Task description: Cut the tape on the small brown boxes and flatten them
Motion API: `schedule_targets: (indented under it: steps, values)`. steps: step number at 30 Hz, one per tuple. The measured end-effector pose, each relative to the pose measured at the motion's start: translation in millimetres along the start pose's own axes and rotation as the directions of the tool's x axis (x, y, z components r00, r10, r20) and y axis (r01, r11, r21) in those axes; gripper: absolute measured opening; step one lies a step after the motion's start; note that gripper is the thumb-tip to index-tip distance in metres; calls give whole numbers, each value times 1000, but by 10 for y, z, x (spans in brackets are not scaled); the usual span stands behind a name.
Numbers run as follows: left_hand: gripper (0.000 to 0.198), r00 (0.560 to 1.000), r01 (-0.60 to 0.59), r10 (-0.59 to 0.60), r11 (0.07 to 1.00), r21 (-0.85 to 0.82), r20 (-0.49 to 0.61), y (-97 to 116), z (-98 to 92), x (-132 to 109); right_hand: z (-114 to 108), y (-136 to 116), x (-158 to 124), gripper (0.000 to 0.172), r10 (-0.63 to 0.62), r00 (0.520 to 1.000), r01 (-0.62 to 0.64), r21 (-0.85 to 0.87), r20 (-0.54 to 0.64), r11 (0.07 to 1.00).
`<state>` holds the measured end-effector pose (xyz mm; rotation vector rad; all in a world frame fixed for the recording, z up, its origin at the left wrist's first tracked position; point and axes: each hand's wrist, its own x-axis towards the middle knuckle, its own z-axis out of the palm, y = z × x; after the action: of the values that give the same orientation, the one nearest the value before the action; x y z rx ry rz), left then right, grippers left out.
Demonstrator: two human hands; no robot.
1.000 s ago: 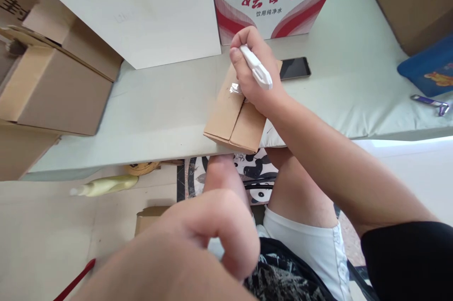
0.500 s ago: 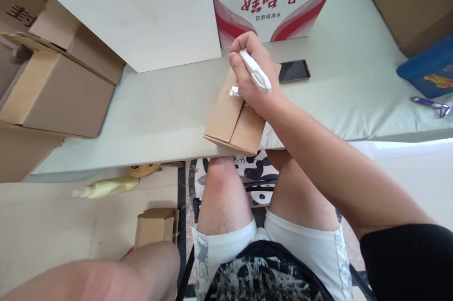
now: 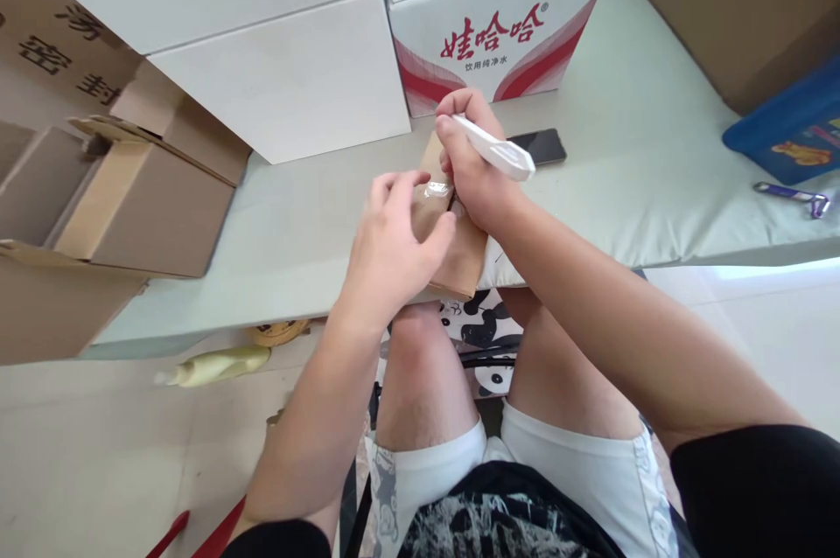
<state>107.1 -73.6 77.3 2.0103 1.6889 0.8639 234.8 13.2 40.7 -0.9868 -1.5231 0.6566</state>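
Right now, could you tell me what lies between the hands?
The head view shows the cardboard box and its shiny patch between left hand and right hand.

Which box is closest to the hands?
The small cardboard box with the shiny patch under the right hand; the white boxes and other brown boxes are farther off.

Right hand [image 3: 478, 184] grips tool [image 3: 500, 151] (white).

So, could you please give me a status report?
Right hand gripping slim white tool. Left hand open over brown cardboard box, contact unclear. Black rectangular phone lying close by.
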Motion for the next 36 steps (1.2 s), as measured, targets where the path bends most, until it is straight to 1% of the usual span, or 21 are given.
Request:
schedule_targets:
  steps: [1, 3, 6, 8, 10, 11, 13, 16, 18, 19, 21, 22, 24, 27, 29, 31, 33, 36]
  values:
    - [48, 997, 37, -40, 998, 48, 60, 23, 39, 14, 7, 21, 13, 16, 37, 999, -36, 56, -23, 998]
    - [58, 987, 92, -109, 986, 142, 119, 69, 121, 17, 19, 59, 36, 22, 129, 989, -116, 156, -75, 981]
    - [64, 983, 113, -140, 970, 215, 115, 96, 225, -5, 3, 58, 25, 25, 158, 982, -135, 196, -108, 971]
    - [64, 990, 91, -109, 978, 188, 90, 76, 257, -22, -53, -7, -33, 24, 155, 981, -126, 232, -115, 965]
    - [66, 995, 71, -81, 987, 146, 63, 38, 256, -36, -147, -110, -128, 21, 124, 986, -95, 235, -112, 967]
    - [67, 996, 69, -76, 989, 128, 56, 16, 245, -40, -205, -162, -184, 20, 94, 989, -69, 216, -110, 974]
    - [69, 995, 71, -77, 993, 96, 60, -26, 216, -44, -327, -240, -295, 18, 34, 998, -26, 121, -60, 992]
    - [68, 993, 78, -80, 997, 30, 87, -75, 165, -36, -491, -259, -440, 13, 13, 996, -4, -99, 92, 995]
    - [70, 991, 82, -80, 997, -12, 112, -104, 129, -24, -574, -221, -522, 21, -7, 984, 45, -215, 177, 976]
    - [71, 989, 82, -77, 996, -29, 128, -120, 109, -16, -606, -196, -559, 25, -33, 979, 83, -246, 201, 966]
    - [73, 989, 66, -57, 996, -58, 134, -157, 66, 1, -652, -146, -626, 34, -82, 972, 140, -262, 220, 955]
    - [73, 993, 46, -37, 996, -74, 116, -175, 45, 10, -665, -123, -653, 38, -89, 972, 145, -257, 219, 956]
    - [69, 999, 3, 3, 993, -117, 52, -206, 7, 25, -672, -82, -696, 44, -72, 974, 123, -234, 215, 964]
    - [56, 1000, -19, 14, 973, -228, -25, -222, -25, 36, -647, -27, -739, 46, -55, 976, 102, -217, 211, 971]
    - [47, 1000, -5, -3, 950, -313, -22, -214, -32, 36, -617, -5, -769, 42, -89, 974, 138, -236, 207, 962]
    - [41, 1000, 4, 0, 936, -352, 11, -203, -33, 30, -589, -7, -800, 37, -136, 970, 186, -253, 203, 949]
    - [38, 999, -4, 18, 942, -334, 41, -195, -29, 22, -566, -37, -821, 32, -168, 971, 206, -240, 168, 949]
    - [37, 999, -15, 23, 962, -274, 27, -193, -16, 12, -528, -110, -804, 30, -170, 984, 177, -182, 56, 967]
